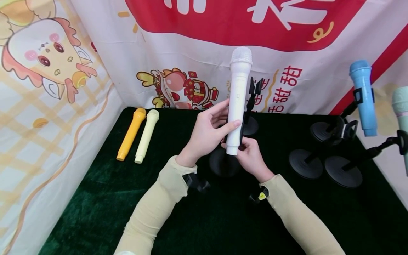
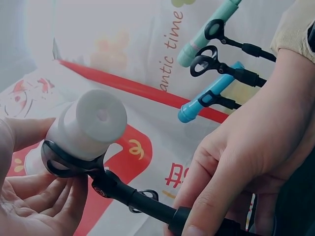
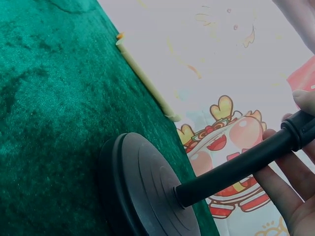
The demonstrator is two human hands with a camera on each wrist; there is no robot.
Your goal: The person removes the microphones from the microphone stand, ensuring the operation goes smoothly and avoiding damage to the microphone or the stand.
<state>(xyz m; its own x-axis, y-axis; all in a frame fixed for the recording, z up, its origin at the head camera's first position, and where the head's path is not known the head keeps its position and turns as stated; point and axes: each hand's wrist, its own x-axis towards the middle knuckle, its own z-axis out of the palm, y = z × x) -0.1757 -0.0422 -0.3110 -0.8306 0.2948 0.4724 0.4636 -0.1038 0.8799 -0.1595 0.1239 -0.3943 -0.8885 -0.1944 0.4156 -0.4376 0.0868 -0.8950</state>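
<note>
Head view shows red Chinese characters, 甜甜 readable among them, on a white-and-red printed cloth backdrop (image 1: pixel 197 39) at the far side, below large white characters cut off by the top edge; the left wrist view adds the partial brown lettering "antic time" on pale cloth. A small mark on the white plastic handheld microphone (image 1: pixel 238 95) is too small to read. That microphone stands between the hands, its mesh head up, its lower body seated in a black plastic ring clip (image 2: pixel 78 166). The left hand (image 1: pixel 208 129) is partly closed around its left side, thumb in front, fingers behind. The right hand (image 1: pixel 253 157), lower and nearer, curls its fingers around the shaft of the black round-based stand (image 3: pixel 236 169) below the clip. Farther left, an orange microphone (image 1: pixel 131 134) and a pale yellow microphone (image 1: pixel 147 136) lie side by side on dark green velvet cloth (image 1: pixel 191 219).
</note>
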